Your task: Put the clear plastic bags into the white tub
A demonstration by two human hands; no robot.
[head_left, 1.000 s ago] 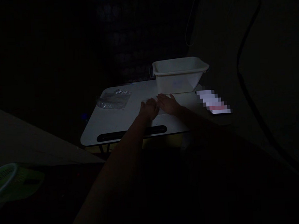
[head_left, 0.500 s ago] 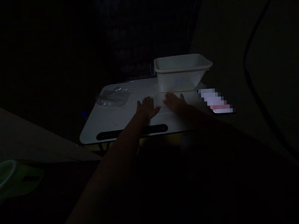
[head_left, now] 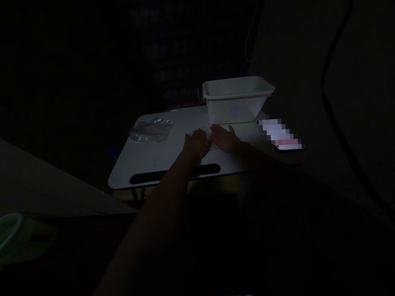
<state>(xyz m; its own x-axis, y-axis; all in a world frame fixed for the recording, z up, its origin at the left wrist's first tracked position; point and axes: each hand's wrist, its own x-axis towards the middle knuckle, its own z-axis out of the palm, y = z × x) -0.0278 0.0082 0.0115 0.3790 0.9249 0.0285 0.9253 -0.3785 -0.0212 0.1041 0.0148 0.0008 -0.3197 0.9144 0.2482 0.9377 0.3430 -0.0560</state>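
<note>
The scene is very dark. My left hand (head_left: pixel 197 143) lies palm down on a thin, clear sheet or bag (head_left: pixel 213 143) on the white folding table (head_left: pixel 164 158). Close to its right, my right hand (head_left: pixel 225 138) rests on the same clear material with its fingers spread. The fingers of my left hand are stretched forward too. Just behind my right hand stands a white plastic tub (head_left: pixel 237 109). A crumpled clear plastic bag (head_left: pixel 152 130) lies at the table's left side.
A phone with a lit, blurred screen (head_left: pixel 280 135) is at the table's right edge. A black slot (head_left: pixel 145 177) runs along the front edge. A green basket (head_left: pixel 39 240) is low at the left, and a dark cable (head_left: pixel 336 117) hangs at the right.
My two hands have come closer together, and my left thumb no longer sticks out to the right. The camera view has shifted slightly.
</note>
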